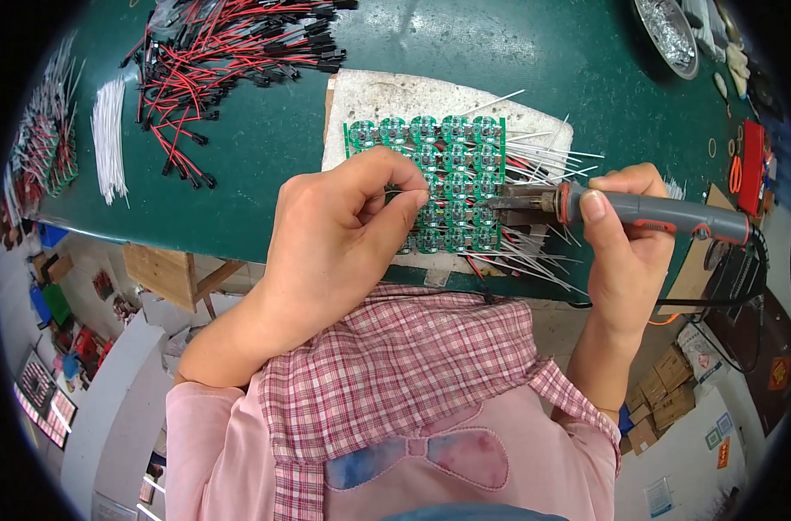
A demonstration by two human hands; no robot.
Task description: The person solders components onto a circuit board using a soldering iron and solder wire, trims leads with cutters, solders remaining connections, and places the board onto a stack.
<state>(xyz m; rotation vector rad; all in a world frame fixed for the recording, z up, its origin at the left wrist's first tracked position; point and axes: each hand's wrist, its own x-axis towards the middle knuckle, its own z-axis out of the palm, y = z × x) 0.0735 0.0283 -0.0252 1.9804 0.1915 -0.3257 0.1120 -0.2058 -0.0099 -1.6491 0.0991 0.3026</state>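
Note:
A green panel of small round circuit boards [455, 159] lies on a whitish, stained board [387, 89] in front of me. My right hand [625, 234] is closed round the grey and red handle of a soldering iron [617, 208]. Its tip reaches over the right part of the panel, among the circuits. Thumb and forefinger of my left hand [343, 217] are pinched together above the panel's left half, on what looks like a thin wire [395, 189]; most of it is hidden by the fingers. White wires [543, 260] stick out from under the panel's right side.
Red and black connector leads [230, 61] are heaped at the far left of the green table [265, 139], beside a bundle of white wires [110, 139]. A metal bowl [669, 39] stands far right, near a red box [751, 165]. The iron's black cable [716, 302] trails at the right.

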